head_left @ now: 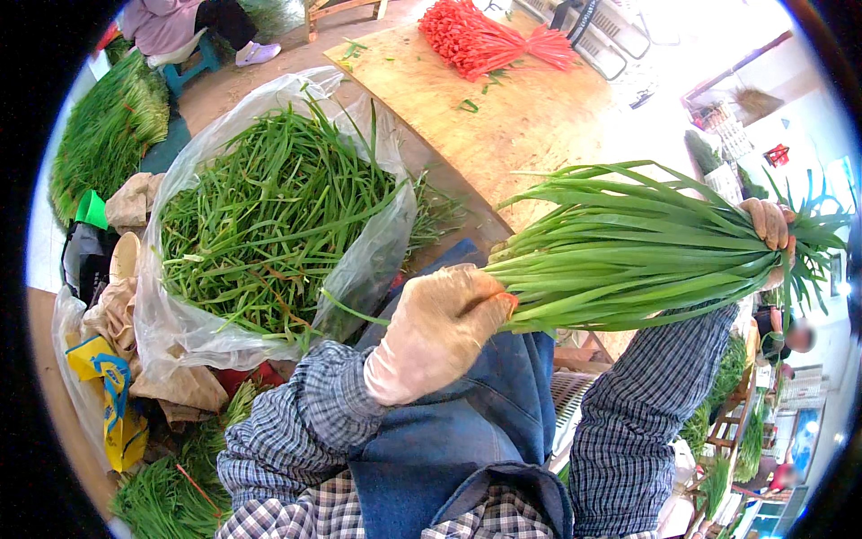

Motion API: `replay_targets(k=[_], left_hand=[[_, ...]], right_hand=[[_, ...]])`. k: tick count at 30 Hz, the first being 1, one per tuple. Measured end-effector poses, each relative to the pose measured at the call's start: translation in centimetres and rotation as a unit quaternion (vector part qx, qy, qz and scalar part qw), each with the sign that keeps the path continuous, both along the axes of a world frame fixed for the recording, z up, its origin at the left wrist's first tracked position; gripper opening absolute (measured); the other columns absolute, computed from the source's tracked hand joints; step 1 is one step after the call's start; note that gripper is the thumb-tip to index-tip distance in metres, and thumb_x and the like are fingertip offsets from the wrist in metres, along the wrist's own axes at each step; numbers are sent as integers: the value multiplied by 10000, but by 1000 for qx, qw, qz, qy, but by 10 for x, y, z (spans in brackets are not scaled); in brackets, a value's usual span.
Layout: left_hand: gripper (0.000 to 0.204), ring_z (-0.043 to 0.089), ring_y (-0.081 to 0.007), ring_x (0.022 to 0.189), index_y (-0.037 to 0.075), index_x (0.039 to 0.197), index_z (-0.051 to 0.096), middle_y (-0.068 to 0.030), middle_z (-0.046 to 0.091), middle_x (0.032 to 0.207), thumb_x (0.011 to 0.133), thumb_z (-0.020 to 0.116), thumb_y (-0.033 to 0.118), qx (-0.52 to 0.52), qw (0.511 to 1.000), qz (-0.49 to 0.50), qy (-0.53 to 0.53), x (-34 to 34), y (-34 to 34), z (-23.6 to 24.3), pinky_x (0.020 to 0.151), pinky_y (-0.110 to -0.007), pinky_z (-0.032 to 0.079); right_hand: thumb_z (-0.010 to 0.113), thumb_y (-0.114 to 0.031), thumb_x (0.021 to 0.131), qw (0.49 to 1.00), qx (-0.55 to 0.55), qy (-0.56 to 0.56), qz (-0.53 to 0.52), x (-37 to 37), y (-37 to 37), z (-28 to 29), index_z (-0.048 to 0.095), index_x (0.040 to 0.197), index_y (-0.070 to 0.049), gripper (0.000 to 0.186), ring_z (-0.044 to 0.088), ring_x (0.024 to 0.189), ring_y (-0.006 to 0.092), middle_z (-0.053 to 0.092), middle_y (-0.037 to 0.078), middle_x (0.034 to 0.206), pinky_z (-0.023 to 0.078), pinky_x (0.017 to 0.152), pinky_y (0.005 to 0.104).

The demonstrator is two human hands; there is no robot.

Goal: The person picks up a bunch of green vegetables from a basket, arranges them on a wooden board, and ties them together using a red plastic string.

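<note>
Your left hand, gloved, clamped round pale stem end of chive bunch. Your right hand, gloved, gripped leafy tips. Bunch lay level between hands, above wooden board. Clear bag of loose chives sat left; red ties on board's far end.

A bunch of long green chives lies roughly level in the air, above the lap and the plywood board's near edge; pale stem ends are gathered tight at the left; flat leaves fan out rightward; dark tips splay at the far right.
</note>
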State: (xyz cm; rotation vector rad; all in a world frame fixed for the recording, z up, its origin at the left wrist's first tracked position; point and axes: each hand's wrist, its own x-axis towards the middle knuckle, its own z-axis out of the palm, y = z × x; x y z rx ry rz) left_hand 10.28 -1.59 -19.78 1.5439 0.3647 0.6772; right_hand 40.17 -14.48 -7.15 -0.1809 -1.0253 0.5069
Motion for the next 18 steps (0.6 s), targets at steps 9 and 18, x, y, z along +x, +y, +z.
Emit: replay_targets(k=[9,18], left_hand=[[84,580,-265,591,31,811,581,-127,593,698,744,547,-8,488,792,266,254,-120,81,-20,504,-333,458],[195,570,-263,788,93,902,614,-77,613,803,711,649,82,334,939,83,-7,-50,36,-5,708,-362,460]], right_hand=[[533,-134,763,993,86,-7,82,42,-29,-3,466,862,34,206,482,613,82,497,-16,620,423,610,211],[536,-143,782,968,108,-112,197,57,-27,-1,500,801,24,172,542,633,116,567,24,639,450,620,215]])
